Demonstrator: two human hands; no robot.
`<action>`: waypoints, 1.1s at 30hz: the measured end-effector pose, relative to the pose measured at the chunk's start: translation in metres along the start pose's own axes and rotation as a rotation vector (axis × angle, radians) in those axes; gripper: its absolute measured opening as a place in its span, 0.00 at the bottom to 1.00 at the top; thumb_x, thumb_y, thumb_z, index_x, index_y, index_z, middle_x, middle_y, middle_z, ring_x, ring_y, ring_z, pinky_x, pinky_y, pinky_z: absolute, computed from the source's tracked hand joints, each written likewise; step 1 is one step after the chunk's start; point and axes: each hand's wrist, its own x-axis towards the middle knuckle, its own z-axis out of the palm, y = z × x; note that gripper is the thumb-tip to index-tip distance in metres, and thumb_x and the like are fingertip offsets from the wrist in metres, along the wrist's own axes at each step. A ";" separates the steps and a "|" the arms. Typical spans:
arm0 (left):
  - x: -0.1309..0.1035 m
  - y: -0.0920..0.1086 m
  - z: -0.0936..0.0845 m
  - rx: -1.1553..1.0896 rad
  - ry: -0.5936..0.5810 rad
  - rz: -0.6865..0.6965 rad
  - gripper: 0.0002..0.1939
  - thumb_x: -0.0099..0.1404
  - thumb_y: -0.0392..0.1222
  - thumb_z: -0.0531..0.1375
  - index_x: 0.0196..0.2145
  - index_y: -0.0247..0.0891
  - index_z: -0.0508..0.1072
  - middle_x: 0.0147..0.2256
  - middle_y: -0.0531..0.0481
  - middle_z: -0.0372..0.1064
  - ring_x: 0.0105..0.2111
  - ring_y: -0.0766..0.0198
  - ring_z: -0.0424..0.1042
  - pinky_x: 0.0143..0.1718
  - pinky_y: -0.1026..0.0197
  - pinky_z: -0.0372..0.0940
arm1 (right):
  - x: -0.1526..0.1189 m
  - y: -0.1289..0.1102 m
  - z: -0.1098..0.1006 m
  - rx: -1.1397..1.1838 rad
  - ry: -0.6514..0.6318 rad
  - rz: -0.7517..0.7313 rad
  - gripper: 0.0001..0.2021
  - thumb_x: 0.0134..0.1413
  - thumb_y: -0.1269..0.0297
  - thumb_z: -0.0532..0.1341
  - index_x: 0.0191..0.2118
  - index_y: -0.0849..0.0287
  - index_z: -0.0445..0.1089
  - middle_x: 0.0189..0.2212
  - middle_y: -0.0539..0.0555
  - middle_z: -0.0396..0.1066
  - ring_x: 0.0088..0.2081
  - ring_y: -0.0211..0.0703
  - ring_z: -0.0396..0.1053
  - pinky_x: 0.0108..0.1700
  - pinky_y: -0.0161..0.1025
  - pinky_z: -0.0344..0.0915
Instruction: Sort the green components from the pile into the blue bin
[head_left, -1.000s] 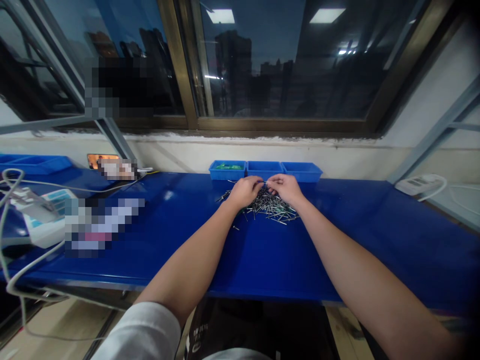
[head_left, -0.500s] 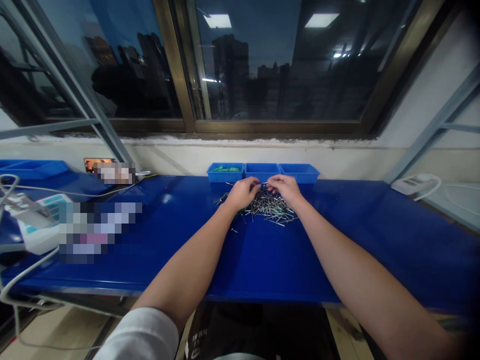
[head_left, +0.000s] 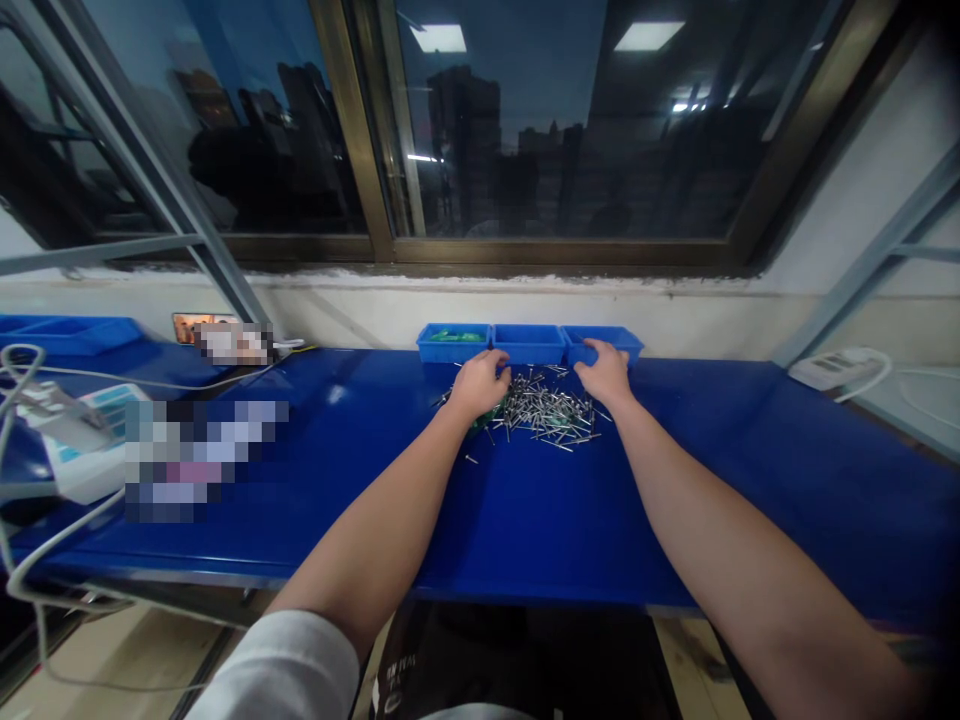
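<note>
A loose pile of thin metal pins or nails (head_left: 551, 410) lies on the blue table, with bits of green among them. At the pile's left side is my left hand (head_left: 480, 385), its fingers curled; whether they hold something is too small to tell. My right hand (head_left: 606, 372) is beyond the pile's right side, in front of the right blue bin (head_left: 631, 346), thumb and fingers apart, with nothing visible between them. Green items (head_left: 459, 338) lie in the left blue bin (head_left: 452, 352). The middle blue bin (head_left: 528, 350) stands between the other two.
Behind the bins are a wall and a window. On the left of the blue table (head_left: 555, 540) are a white device (head_left: 82, 470), cables, a propped phone (head_left: 202, 328) and blue trays (head_left: 82, 336). A white power strip (head_left: 823, 368) lies at the right.
My right hand has moved right, away from my left hand and the pile, to the right bin, and its fingers have spread. My left hand has stayed nearly in place.
</note>
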 end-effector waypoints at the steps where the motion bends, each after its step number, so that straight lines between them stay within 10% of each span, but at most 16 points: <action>1: 0.000 0.000 0.000 0.002 -0.002 0.002 0.13 0.61 0.39 0.54 0.43 0.37 0.70 0.40 0.47 0.72 0.41 0.59 0.71 0.43 0.59 0.65 | 0.001 0.002 0.001 -0.008 -0.012 -0.012 0.26 0.41 0.66 0.58 0.51 0.61 0.67 0.51 0.60 0.66 0.53 0.56 0.58 0.53 0.52 0.56; 10: -0.001 0.002 -0.003 0.038 -0.080 -0.012 0.14 0.62 0.41 0.54 0.44 0.37 0.70 0.42 0.46 0.71 0.42 0.59 0.70 0.44 0.59 0.65 | -0.001 0.006 0.009 -0.025 -0.083 -0.053 0.32 0.40 0.63 0.61 0.56 0.60 0.61 0.60 0.61 0.53 0.56 0.59 0.54 0.54 0.53 0.53; 15: -0.002 0.003 -0.004 0.092 -0.153 0.005 0.16 0.63 0.48 0.53 0.43 0.37 0.71 0.43 0.45 0.71 0.43 0.56 0.70 0.45 0.57 0.64 | -0.001 -0.004 0.005 -0.053 -0.049 -0.143 0.21 0.43 0.66 0.58 0.47 0.63 0.69 0.48 0.62 0.67 0.52 0.53 0.60 0.55 0.49 0.53; 24: -0.003 0.005 -0.003 0.091 -0.278 0.020 0.22 0.64 0.56 0.49 0.43 0.38 0.73 0.44 0.45 0.72 0.45 0.57 0.70 0.47 0.59 0.63 | -0.020 -0.029 0.010 -0.256 -0.401 -0.134 0.31 0.46 0.41 0.55 0.48 0.59 0.70 0.47 0.64 0.65 0.50 0.61 0.59 0.49 0.53 0.57; 33: -0.003 0.005 -0.003 0.081 -0.333 0.015 0.22 0.64 0.56 0.49 0.40 0.39 0.75 0.43 0.45 0.73 0.45 0.56 0.70 0.47 0.59 0.62 | -0.026 -0.038 0.016 -0.166 -0.449 -0.249 0.13 0.50 0.54 0.57 0.33 0.56 0.75 0.37 0.57 0.70 0.40 0.46 0.67 0.44 0.39 0.60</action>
